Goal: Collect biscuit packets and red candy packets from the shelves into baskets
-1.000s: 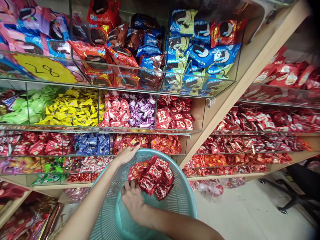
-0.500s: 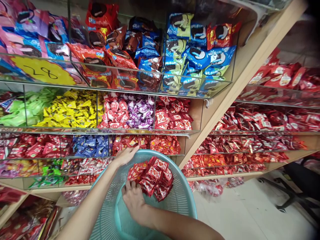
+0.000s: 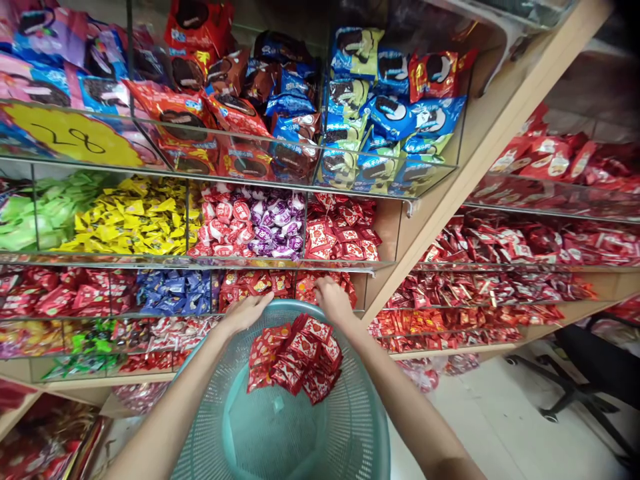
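Observation:
A teal plastic basket (image 3: 367,393) with mesh walls stands below me, tilted against the shelf front. My left hand (image 3: 250,311) grips its far rim, the thumb lying along the edge. Inside, against the far wall, lies a pile of small red candy packets (image 3: 297,357). Past the rim, my right hand (image 3: 333,298) reaches to a low compartment of red-orange packets (image 3: 305,283). Its fingers are bent among those packets; what they hold, if anything, is hidden.
Candy shelves (image 3: 385,267) with clear dividers rise ahead, filled with yellow (image 3: 135,217), purple and blue wrapped sweets. Cookie packets (image 3: 345,100) fill the top shelf beside a yellow price sign (image 3: 73,137). A slanting wooden post (image 3: 480,160) and a wheeled chair base (image 3: 555,393) are at right.
My right hand has left the packets inside the basket and moved forward and right, over the rim to the compartment. The left hand stays on the rim. The view has shifted slightly.

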A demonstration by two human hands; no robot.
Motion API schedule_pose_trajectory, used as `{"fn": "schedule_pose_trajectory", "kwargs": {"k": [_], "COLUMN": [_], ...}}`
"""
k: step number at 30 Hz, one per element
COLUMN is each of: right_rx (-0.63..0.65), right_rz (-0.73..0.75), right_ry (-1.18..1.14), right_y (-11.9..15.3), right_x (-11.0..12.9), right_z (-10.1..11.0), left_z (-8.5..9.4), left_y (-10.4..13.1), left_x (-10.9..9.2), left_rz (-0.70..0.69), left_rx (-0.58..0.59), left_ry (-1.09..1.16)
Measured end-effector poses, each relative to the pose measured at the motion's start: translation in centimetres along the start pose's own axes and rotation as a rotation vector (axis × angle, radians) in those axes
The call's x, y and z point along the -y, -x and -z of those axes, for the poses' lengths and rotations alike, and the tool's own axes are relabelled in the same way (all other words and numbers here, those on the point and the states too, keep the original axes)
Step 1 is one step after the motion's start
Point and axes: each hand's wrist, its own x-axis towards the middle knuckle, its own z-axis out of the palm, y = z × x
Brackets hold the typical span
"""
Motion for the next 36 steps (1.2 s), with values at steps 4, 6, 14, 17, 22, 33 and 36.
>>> {"fn": "schedule_pose_trajectory", "kwargs": {"k": [4, 6, 14, 17, 22, 33, 36], "right_rx": [0.028, 0.052, 0.042, 0.016, -0.027, -0.056, -0.027], "right_rz": [0.064, 0.116, 0.144, 0.153, 0.189, 0.616, 0.877], "right_ry": [0.020, 0.021, 0.021, 0.000, -0.056, -0.061, -0.014], "right_y": [-2.7, -3.3, -3.6, -3.3, -2.4, 4.0, 6.7], "right_x": [-4.6, -5.3, -5.7, -6.0, -6.0, 3.3, 7.0], "right_z": [-1.9, -2.9, -4.1, -4.0, -3.2, 1.4, -0.9], "left_z": [-0.1, -0.2, -0.3, -0.2, -0.2, -0.3, -0.3], "left_y": [0.0, 0.0, -0.2, -0.1, 0.0, 0.0, 0.1], "left_x": [0.1, 0.2, 0.4, 0.3, 0.3, 0.3, 0.3], "left_rz": [0.000, 0.001, 0.011, 0.007, -0.002, 0.007, 0.019], "left_rx": [-0.004, -0.015, -0.022, -0.015, -0.014, -0.017, -0.015], "left_ry": [0.014, 0.013, -0.013, -0.002, 0.009, 0.033, 0.043]}}
